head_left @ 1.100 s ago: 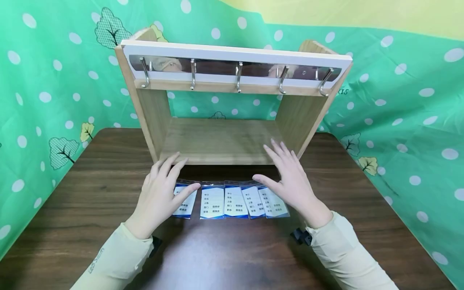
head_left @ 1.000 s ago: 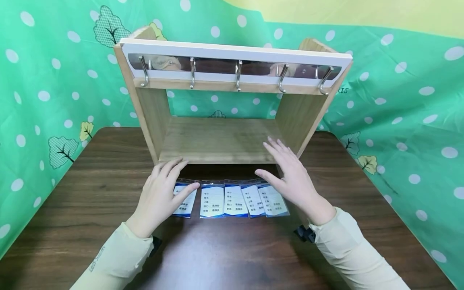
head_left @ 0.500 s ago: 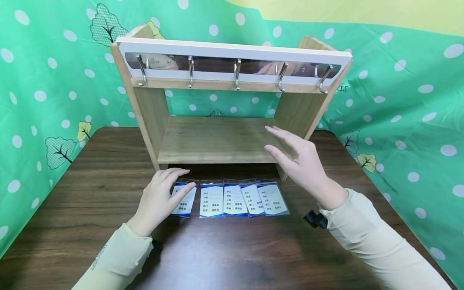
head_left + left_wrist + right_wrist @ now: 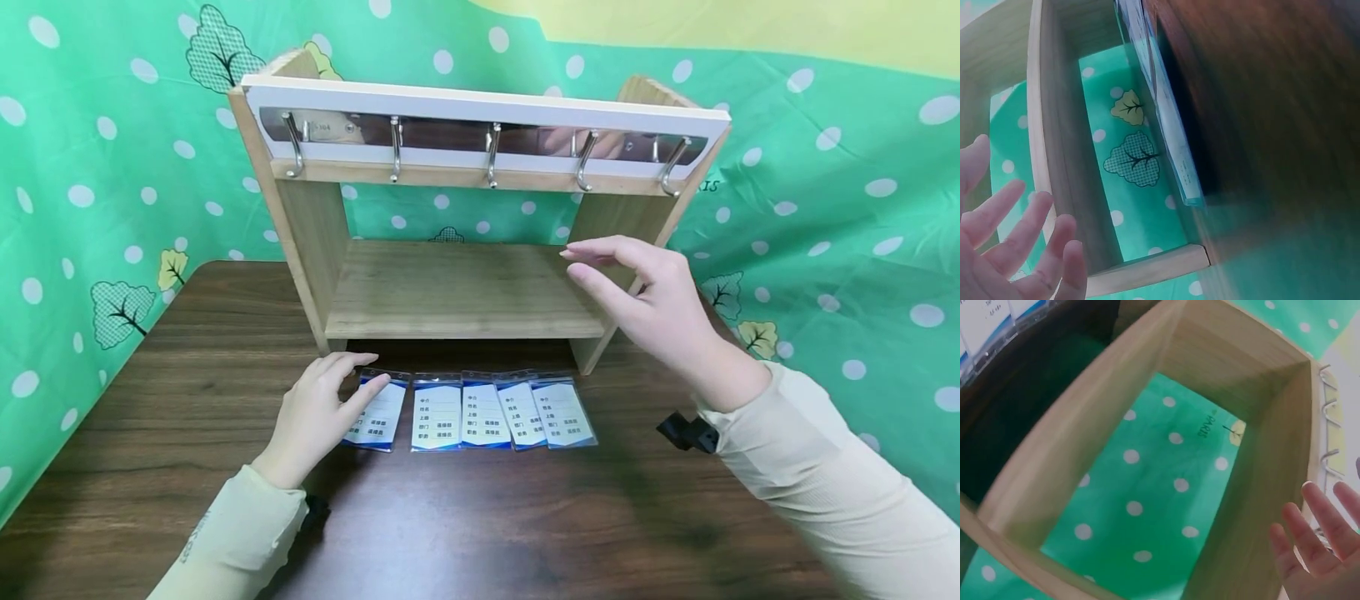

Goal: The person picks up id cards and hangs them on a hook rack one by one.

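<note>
My left hand [image 4: 311, 417] hovers at the leftmost badge [image 4: 381, 414], its fingers loosely bent with nothing between them; whether it touches the badge cannot be told. In the left wrist view the left hand's fingers [image 4: 1019, 234] are spread. My right hand [image 4: 652, 300] is raised before the right side of the wooden rack [image 4: 465, 287], its thumb and fingers apart and holding nothing. Several blue-and-white badges in clear sleeves lie in a row on the table, among them one [image 4: 437, 415] near the middle and a tilted one [image 4: 562, 414] at the right end, partly overlapping its neighbour.
Along the rack's white top board [image 4: 480, 96] runs a metal strip with several hooks, such as the middle hook [image 4: 492, 156]. The rack stands on the dark wooden table [image 4: 465, 525]. A green dotted cloth [image 4: 810, 225] hangs behind and beside it.
My right hand has risen and moved right, away from the badges, up toward the rack's right side. My left hand has drawn slightly back to the left. The badges stay in place.
</note>
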`<act>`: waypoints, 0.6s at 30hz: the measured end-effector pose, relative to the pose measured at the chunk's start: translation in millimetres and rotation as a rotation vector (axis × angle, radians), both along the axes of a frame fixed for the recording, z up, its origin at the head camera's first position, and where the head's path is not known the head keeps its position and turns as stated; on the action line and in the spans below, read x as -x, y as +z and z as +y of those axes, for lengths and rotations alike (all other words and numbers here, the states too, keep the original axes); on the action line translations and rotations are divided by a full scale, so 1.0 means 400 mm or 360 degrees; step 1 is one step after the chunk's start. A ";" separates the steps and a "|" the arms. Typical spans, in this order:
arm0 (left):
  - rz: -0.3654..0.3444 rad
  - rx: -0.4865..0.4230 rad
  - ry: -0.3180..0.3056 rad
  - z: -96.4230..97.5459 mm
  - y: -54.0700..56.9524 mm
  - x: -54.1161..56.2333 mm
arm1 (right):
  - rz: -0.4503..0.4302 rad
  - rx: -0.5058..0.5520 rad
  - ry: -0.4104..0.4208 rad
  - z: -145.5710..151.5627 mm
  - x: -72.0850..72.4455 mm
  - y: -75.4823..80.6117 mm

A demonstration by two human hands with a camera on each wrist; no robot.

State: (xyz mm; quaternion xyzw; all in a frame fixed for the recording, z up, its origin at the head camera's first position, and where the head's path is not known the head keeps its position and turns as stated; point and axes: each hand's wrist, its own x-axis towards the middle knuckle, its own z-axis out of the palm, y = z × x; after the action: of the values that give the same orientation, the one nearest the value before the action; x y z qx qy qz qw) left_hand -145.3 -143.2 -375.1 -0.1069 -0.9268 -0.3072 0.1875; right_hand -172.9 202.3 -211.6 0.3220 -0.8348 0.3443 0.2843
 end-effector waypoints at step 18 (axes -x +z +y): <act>-0.0402 -0.0224 0.0072 -0.008 0.002 0.002 | 0.0343 0.0250 0.0078 0.012 0.004 0.127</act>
State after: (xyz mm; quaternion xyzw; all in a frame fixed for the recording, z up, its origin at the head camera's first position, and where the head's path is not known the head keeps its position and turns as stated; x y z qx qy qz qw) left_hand -146.0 -146.5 -374.1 -0.0333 -0.9214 -0.3782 0.0833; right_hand -174.5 207.1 -160.7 0.3543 -0.7618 0.3789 0.3881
